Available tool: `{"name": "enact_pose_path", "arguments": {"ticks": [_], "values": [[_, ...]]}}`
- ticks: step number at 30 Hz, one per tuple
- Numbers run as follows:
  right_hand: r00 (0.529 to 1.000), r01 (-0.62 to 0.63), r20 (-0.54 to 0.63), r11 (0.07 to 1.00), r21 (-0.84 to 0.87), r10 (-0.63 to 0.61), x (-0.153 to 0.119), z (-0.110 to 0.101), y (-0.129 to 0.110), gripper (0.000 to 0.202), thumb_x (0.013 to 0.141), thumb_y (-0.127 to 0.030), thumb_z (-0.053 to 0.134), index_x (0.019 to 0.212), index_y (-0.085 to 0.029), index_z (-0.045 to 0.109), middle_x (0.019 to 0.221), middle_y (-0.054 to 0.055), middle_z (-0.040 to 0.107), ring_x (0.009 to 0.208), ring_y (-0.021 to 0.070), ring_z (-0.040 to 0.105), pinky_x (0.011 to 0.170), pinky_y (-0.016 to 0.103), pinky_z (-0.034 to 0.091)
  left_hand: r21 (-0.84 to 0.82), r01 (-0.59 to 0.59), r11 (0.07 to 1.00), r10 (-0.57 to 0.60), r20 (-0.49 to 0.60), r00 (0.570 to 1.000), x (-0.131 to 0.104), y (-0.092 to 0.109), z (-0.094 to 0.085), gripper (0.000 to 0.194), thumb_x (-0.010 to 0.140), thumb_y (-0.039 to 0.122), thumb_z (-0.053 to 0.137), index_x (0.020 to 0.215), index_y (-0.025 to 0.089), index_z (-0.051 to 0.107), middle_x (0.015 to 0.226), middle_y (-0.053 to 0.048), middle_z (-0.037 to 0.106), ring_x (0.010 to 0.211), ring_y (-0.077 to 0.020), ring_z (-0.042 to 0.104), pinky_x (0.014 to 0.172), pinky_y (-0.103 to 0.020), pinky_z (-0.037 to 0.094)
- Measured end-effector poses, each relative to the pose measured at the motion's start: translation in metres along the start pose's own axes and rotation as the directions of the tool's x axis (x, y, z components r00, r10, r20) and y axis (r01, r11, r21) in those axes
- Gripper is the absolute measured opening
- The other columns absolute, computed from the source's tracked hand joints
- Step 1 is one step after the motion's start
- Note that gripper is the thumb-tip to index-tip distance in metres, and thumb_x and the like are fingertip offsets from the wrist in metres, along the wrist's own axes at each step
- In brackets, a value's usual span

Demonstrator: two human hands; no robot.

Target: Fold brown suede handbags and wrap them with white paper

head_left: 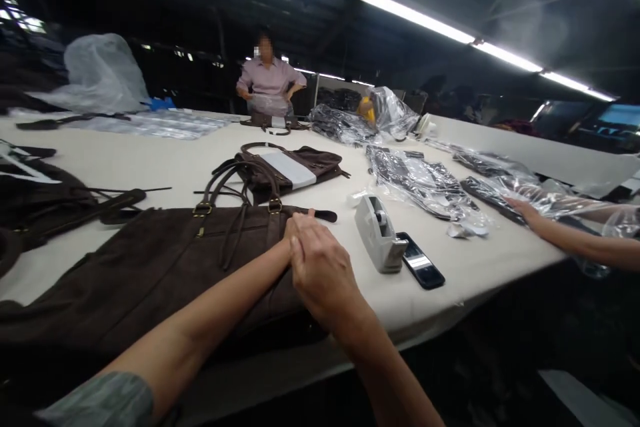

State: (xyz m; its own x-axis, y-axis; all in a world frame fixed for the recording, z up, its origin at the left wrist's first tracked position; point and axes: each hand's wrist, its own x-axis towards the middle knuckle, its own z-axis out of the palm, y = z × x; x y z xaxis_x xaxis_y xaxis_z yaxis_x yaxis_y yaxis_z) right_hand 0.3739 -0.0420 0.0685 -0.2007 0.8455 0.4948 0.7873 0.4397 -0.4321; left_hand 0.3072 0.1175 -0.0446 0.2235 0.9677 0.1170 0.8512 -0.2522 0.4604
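Note:
A large dark brown handbag [165, 267] lies across the near left of the table, its two looped handles pointing away from me. My left hand [292, 227] rests at the bag's upper right corner and is mostly covered by my other hand. My right hand [325, 270] is bent and closed over it, fingers pressed together; whatever lies under them is hidden. A grey tape dispenser [375, 233] stands just to the right, with a black phone [423, 263] beside it.
Another brown handbag [300, 167] with a white band lies behind. Plastic-wrapped bags [420, 180] spread along the right. A co-worker's arm [565, 233] reaches in from the right. A person [267, 80] stands across the table [150, 157]. More brown bags [45, 207] lie left.

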Motion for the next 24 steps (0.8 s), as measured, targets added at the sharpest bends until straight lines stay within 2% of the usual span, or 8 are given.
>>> {"name": "enact_pose_path", "arguments": {"ticks": [3, 6, 9, 12, 16, 19, 21, 24], "values": [[0.980, -0.083, 0.181, 0.996, -0.032, 0.088, 0.009, 0.041, 0.013, 0.058, 0.099, -0.030, 0.044, 0.150, -0.003, 0.039, 0.157, 0.017, 0.036, 0.148, 0.0292, 0.029, 0.121, 0.047, 0.026, -0.067, 0.000, 0.998, 0.000, -0.004, 1.000, -0.004, -0.006, -0.005, 0.040, 0.092, 0.042, 0.059, 0.124, 0.020, 0.057, 0.128, -0.011, 0.059, 0.113, -0.0229, 0.059, 0.096, -0.044, 0.053], [0.925, -0.247, 0.279, 0.967, -0.068, 0.256, -0.012, 0.078, 0.039, 0.069, 0.100, -0.043, 0.041, 0.153, -0.001, 0.030, 0.160, 0.021, 0.025, 0.150, 0.0320, 0.025, 0.120, 0.053, 0.026, -0.119, 0.013, 0.993, -0.016, -0.028, 0.999, -0.004, -0.014, -0.019, 0.038, 0.092, 0.042, 0.059, 0.119, 0.016, 0.059, 0.111, -0.008, 0.064, 0.096, -0.0188, 0.064, 0.086, -0.040, 0.057], [0.902, -0.294, 0.303, 0.951, -0.094, 0.309, -0.030, 0.093, 0.056, 0.074, 0.100, -0.051, 0.033, 0.154, 0.000, 0.028, 0.161, 0.019, 0.023, 0.151, 0.0301, 0.022, 0.121, 0.053, 0.024, -0.147, 0.044, 0.988, -0.064, -0.131, 0.989, -0.009, -0.026, -0.047, 0.035, 0.093, 0.041, 0.057, 0.115, 0.015, 0.060, 0.102, -0.006, 0.066, 0.086, -0.0155, 0.064, 0.080, -0.036, 0.057], [0.886, -0.285, 0.339, 0.948, -0.138, 0.316, -0.033, 0.092, 0.058, 0.075, 0.100, -0.053, 0.029, 0.155, -0.002, 0.027, 0.162, 0.016, 0.019, 0.152, 0.0280, 0.019, 0.122, 0.052, 0.020, -0.113, 0.122, 0.986, -0.153, -0.319, 0.935, -0.027, -0.049, -0.092, 0.031, 0.095, 0.036, 0.054, 0.118, 0.016, 0.060, 0.105, -0.006, 0.066, 0.092, -0.0169, 0.064, 0.087, -0.038, 0.055], [0.862, -0.284, 0.375, 0.937, -0.204, 0.342, -0.029, 0.092, 0.056, 0.075, 0.100, -0.054, 0.025, 0.156, -0.004, 0.025, 0.163, 0.013, 0.017, 0.152, 0.0266, 0.016, 0.123, 0.051, 0.019, -0.020, 0.317, 0.948, -0.272, -0.566, 0.778, -0.084, -0.104, -0.156, 0.030, 0.091, 0.021, 0.048, 0.119, 0.017, 0.061, 0.118, -0.011, 0.062, 0.116, -0.0248, 0.054, 0.103, -0.040, 0.044], [0.848, -0.278, 0.389, 0.928, -0.249, 0.359, -0.029, 0.094, 0.059, 0.076, 0.099, -0.054, 0.023, 0.157, -0.005, 0.024, 0.164, 0.012, 0.015, 0.153, 0.0263, 0.015, 0.123, 0.050, 0.019, 0.037, 0.489, 0.872, -0.351, -0.647, 0.676, -0.146, -0.152, -0.172, 0.042, 0.087, 0.026, 0.048, 0.126, 0.014, 0.057, 0.130, -0.018, 0.054, 0.124, -0.0369, 0.045, 0.106, -0.051, 0.038], [0.851, -0.266, 0.388, 0.927, -0.264, 0.355, -0.030, 0.096, 0.061, 0.077, 0.098, -0.054, 0.024, 0.156, -0.005, 0.024, 0.164, 0.012, 0.016, 0.153, 0.0267, 0.016, 0.122, 0.051, 0.021, 0.068, 0.569, 0.819, -0.404, -0.635, 0.658, -0.184, -0.179, -0.167, 0.050, 0.085, 0.029, 0.046, 0.129, 0.006, 0.054, 0.129, -0.025, 0.052, 0.122, -0.0421, 0.045, 0.102, -0.055, 0.039], [0.856, -0.238, 0.385, 0.924, -0.301, 0.346, -0.032, 0.099, 0.062, 0.077, 0.098, -0.054, 0.025, 0.156, -0.004, 0.025, 0.163, 0.013, 0.018, 0.152, 0.0277, 0.018, 0.121, 0.052, 0.024, 0.111, 0.599, 0.793, -0.445, -0.565, 0.695, -0.218, -0.200, -0.151, 0.056, 0.087, 0.033, 0.042, 0.131, 0.001, 0.052, 0.118, -0.024, 0.058, 0.113, -0.0389, 0.052, 0.098, -0.049, 0.043]]}}
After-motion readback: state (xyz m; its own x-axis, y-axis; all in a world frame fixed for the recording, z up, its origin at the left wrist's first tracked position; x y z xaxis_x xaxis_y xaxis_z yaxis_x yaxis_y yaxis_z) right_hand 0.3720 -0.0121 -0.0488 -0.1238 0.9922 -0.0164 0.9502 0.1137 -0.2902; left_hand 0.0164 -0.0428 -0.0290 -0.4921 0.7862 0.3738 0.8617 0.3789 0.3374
